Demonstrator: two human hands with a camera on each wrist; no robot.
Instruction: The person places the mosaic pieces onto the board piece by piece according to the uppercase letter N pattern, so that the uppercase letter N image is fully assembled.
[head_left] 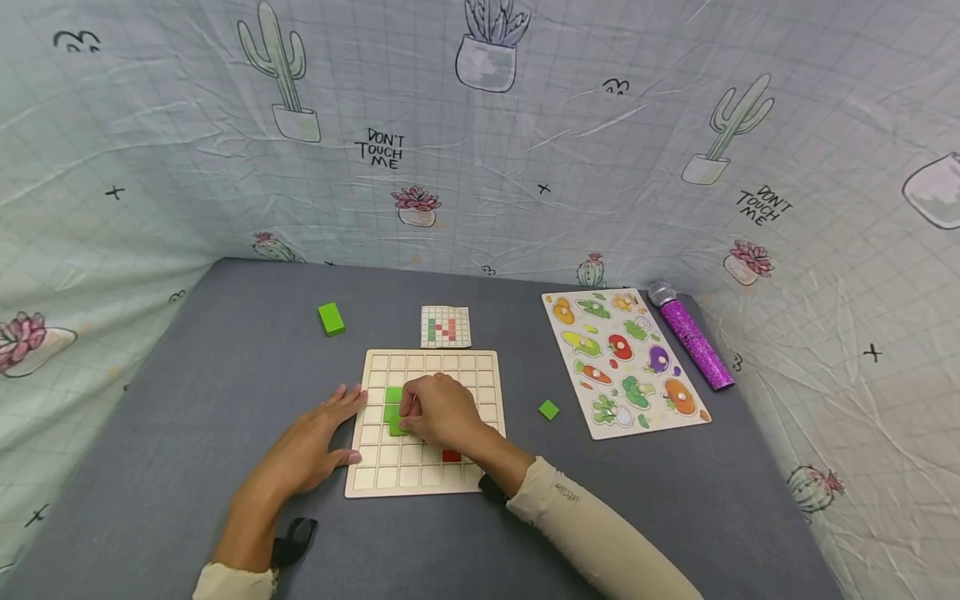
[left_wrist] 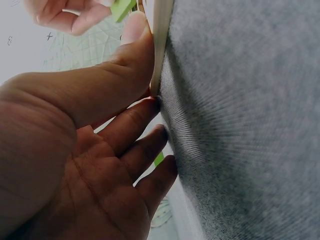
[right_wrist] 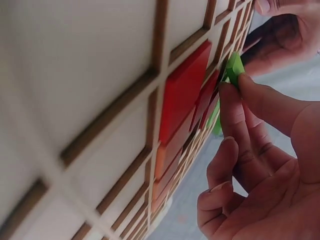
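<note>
A pale wooden grid board (head_left: pixel 408 477) lies on the grey table, with green tiles (head_left: pixel 393 400) in its left cells. Red tiles (right_wrist: pixel 185 90) and orange tiles (right_wrist: pixel 172 145) fill other cells in the right wrist view. Between thumb and index finger, my right hand (head_left: pixel 446 408) pinches a small green tile (right_wrist: pixel 235 67) over the board's left part. My left hand (head_left: pixel 303 454) rests at the board's left edge, fingers extended and thumb touching the rim. In the head view, my right hand hides the middle of the board.
Behind the board lies a small pattern card (head_left: pixel 446 327) with coloured squares. A green block (head_left: pixel 331 319) sits at the back left, and a loose green tile (head_left: pixel 549 410) lies to the right. Farther right are a vegetable puzzle board (head_left: pixel 603 329) and a glittery purple microphone (head_left: pixel 693 342).
</note>
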